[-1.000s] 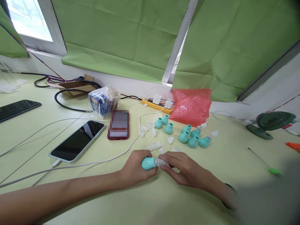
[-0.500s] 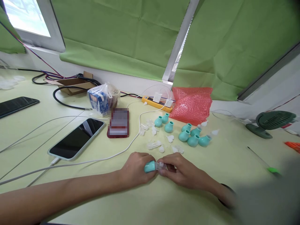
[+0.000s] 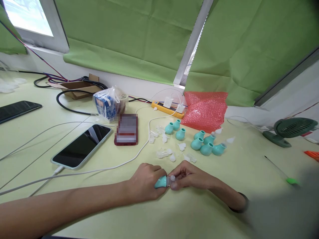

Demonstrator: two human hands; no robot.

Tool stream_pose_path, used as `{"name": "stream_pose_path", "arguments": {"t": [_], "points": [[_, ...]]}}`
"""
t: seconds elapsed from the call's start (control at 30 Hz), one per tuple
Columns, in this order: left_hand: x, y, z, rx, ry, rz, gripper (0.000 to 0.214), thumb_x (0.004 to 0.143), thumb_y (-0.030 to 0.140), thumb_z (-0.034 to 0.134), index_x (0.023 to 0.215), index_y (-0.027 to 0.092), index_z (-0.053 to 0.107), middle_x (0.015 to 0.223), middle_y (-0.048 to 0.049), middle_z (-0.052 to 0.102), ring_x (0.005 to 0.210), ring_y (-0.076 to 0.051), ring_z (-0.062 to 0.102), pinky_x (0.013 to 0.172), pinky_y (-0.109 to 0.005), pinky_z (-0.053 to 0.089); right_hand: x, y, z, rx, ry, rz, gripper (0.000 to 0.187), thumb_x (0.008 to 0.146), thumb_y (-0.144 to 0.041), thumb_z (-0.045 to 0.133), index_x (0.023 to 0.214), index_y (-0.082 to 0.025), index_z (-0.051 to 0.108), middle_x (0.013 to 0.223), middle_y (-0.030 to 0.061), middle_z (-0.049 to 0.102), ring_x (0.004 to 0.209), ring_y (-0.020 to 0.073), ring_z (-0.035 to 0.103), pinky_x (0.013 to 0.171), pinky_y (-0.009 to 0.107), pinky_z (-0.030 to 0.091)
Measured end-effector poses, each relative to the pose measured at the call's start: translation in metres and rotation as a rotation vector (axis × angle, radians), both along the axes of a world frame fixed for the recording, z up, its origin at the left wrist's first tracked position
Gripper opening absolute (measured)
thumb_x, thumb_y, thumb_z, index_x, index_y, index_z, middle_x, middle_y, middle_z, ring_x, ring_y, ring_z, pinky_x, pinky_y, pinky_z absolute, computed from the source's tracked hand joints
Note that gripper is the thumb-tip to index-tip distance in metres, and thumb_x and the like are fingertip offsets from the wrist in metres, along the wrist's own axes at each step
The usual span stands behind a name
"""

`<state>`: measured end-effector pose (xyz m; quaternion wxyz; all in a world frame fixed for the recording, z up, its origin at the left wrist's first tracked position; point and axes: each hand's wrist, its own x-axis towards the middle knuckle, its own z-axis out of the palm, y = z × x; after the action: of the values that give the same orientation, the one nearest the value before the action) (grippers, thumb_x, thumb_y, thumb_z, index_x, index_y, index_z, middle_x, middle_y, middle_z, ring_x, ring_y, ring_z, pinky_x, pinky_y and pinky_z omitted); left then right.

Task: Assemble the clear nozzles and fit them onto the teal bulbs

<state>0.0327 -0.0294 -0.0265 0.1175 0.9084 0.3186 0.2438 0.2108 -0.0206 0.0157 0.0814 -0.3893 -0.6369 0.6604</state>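
Observation:
My left hand (image 3: 147,182) is closed around a teal rubber bulb (image 3: 160,182), its neck facing right. A clear plastic nozzle (image 3: 171,180) sits at the bulb's mouth, and the thumb and fingers of my right hand (image 3: 190,176) pinch it. Whether the nozzle is fully seated I cannot tell. Beyond my hands lie loose clear plastic tubes (image 3: 162,153) and white teardrop-shaped tips (image 3: 181,146). Several more teal bulbs (image 3: 196,143) stand behind these, most with open mouths; a couple carry clear nozzles with white tips (image 3: 230,140).
A white cable (image 3: 117,166) crosses the table left of my hands. Phones (image 3: 82,146) lie there too. At the back are a bagged blue package (image 3: 106,105), a yellow power strip (image 3: 164,109) and a red bubble-wrap bag (image 3: 203,111). A green fan (image 3: 290,129) stands right.
My right hand's fingers have shifted their grip on the nozzle, with the knuckles now higher. The bulb has tilted slightly in my left hand.

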Motion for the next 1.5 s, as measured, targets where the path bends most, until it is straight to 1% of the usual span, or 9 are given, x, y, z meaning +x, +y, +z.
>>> {"name": "stream_pose_path", "arguments": {"t": [0.37,0.63,0.87,0.97,1.1,1.17,1.23,1.33,1.5], "points": [[0.000,-0.001,-0.002,0.093,0.054,-0.014,0.018,0.072,0.032,0.050,0.071,0.015,0.056,0.059,-0.0030,0.058,0.050,-0.015,0.055,0.045,-0.023,0.036,-0.001,0.002,-0.008,-0.092,0.013,-0.064,0.007,0.062,-0.017,0.060,0.061,-0.010,0.060,0.050,-0.0031,0.050,0.037,0.0016,0.030,0.037,0.018,0.018],[-0.002,0.001,0.004,-0.033,0.036,0.043,0.019,0.069,0.029,0.051,0.081,0.016,0.056,0.066,-0.0035,0.062,0.056,-0.018,0.057,0.051,-0.025,0.040,-0.006,-0.008,-0.012,0.070,0.057,-0.212,0.014,0.065,-0.024,0.061,0.062,-0.011,0.059,0.051,-0.0027,0.050,0.041,0.0027,0.034,0.037,0.015,0.026],[-0.002,0.002,0.012,-0.153,-0.202,0.077,0.013,0.069,0.028,0.054,0.073,0.016,0.057,0.066,-0.0027,0.058,0.062,-0.014,0.053,0.055,-0.023,0.039,-0.009,-0.009,-0.013,0.224,0.015,-0.263,0.026,0.066,-0.037,0.061,0.063,-0.011,0.058,0.049,-0.0006,0.053,0.040,0.0055,0.044,0.038,0.016,0.036],[-0.002,0.003,0.014,-0.164,-0.269,0.097,0.017,0.073,0.032,0.052,0.069,0.016,0.058,0.064,-0.0026,0.055,0.064,-0.015,0.049,0.057,-0.024,0.038,-0.009,-0.012,-0.013,0.484,0.025,-0.301,0.027,0.070,-0.038,0.056,0.062,-0.012,0.057,0.049,0.0001,0.053,0.044,0.0081,0.047,0.042,0.019,0.040],[-0.004,0.006,0.016,-0.308,-0.425,0.193,0.021,0.079,0.034,0.045,0.083,0.016,0.055,0.077,-0.0034,0.056,0.072,-0.015,0.049,0.066,-0.026,0.039,0.004,-0.002,-0.017,1.174,-0.047,-0.310,0.020,0.070,-0.027,0.057,0.087,-0.015,0.057,0.062,0.0018,0.058,0.053,0.0111,0.050,0.054,0.025,0.044],[-0.005,0.007,0.018,-0.395,-0.517,0.240,0.023,0.082,0.033,0.039,0.089,0.016,0.052,0.083,-0.0034,0.056,0.075,-0.015,0.049,0.069,-0.026,0.039,0.013,0.009,-0.020,1.405,-0.203,-0.314,0.024,0.072,-0.025,0.055,0.094,-0.015,0.055,0.074,0.0059,0.060,0.062,0.0145,0.053,0.059,0.029,0.045],[-0.006,0.007,0.020,-0.458,-0.565,0.250,0.025,0.084,0.034,0.034,0.090,0.016,0.051,0.082,-0.0023,0.055,0.075,-0.014,0.048,0.069,-0.025,0.038,0.019,0.020,-0.023,1.498,-0.403,-0.284,0.025,0.073,-0.026,0.053,0.095,-0.014,0.055,0.085,0.0105,0.058,0.077,0.0202,0.054,0.067,0.035,0.044],[-0.007,0.007,0.023,-0.501,-0.572,0.218,0.027,0.085,0.035,0.032,0.087,0.016,0.051,0.079,-0.0008,0.053,0.072,-0.014,0.047,0.067,-0.023,0.038,0.025,0.028,-0.022,1.492,-0.599,-0.185,0.028,0.077,-0.028,0.048,0.100,-0.013,0.053,0.097,0.0137,0.056,0.092,0.0258,0.048,0.075,0.042,0.041],[-0.008,0.006,0.025,-0.541,-0.525,0.202,0.028,0.085,0.036,0.031,0.081,0.016,0.050,0.074,-0.0008,0.052,0.070,-0.014,0.046,0.065,-0.024,0.037,0.026,0.032,-0.024,1.445,-0.585,-0.076,0.020,0.081,-0.020,0.040,0.094,-0.013,0.054,0.084,0.0099,0.059,0.084,0.0222,0.048,0.073,0.040,0.041]]}}
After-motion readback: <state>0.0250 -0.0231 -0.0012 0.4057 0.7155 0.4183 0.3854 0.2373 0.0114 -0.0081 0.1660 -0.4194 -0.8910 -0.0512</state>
